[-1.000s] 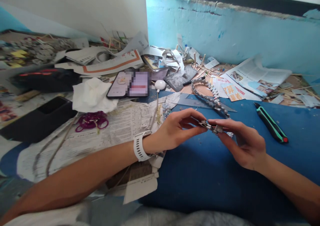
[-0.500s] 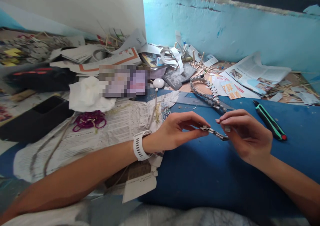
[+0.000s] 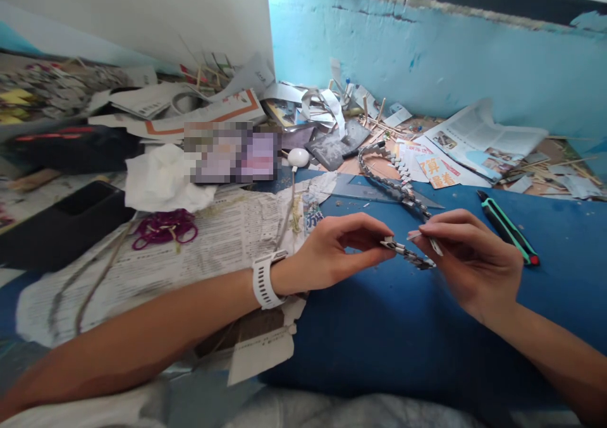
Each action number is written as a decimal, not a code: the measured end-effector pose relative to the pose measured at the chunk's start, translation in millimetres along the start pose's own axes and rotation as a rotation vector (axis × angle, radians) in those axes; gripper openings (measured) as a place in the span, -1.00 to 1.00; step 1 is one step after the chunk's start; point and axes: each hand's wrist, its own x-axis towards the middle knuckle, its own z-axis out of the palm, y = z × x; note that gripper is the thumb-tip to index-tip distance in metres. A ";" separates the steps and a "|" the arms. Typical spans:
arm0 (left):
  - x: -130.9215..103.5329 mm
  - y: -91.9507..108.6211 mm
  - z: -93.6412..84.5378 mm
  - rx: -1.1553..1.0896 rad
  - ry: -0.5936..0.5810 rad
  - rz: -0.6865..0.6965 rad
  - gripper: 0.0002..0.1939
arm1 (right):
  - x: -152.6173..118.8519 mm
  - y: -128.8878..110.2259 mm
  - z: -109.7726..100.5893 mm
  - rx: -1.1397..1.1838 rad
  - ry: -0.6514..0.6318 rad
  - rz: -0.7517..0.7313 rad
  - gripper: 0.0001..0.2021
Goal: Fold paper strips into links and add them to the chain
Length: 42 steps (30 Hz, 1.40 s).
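My left hand (image 3: pixel 339 251), with a white watch on its wrist, pinches the near end of a folded-paper chain (image 3: pixel 410 256) between thumb and fingertips. My right hand (image 3: pixel 474 260) is closed on a small folded paper piece (image 3: pixel 435 246), held just above the chain's right end. The long part of the grey and white chain (image 3: pixel 374 175) curves behind my right hand over the blue surface (image 3: pixel 379 333). Whether that part joins the short stretch between my hands is hidden by my right fingers.
A green and black utility knife (image 3: pixel 508 227) lies to the right. Behind the chain are a clear ruler (image 3: pixel 353 189), newspaper (image 3: pixel 484 137) and thin sticks. Purple string (image 3: pixel 165 227), white tissue (image 3: pixel 165 178) and a black case (image 3: pixel 66 226) lie left.
The paper piece in my right hand has turned and now shows longer beside the fingertips. My left hand keeps its pinch on the chain. The whole view has shifted slightly.
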 end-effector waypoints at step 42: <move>-2.7 3.3 4.7 0.050 0.051 0.112 -0.80 | -5.9 -8.7 5.1 0.093 -0.039 0.187 -0.76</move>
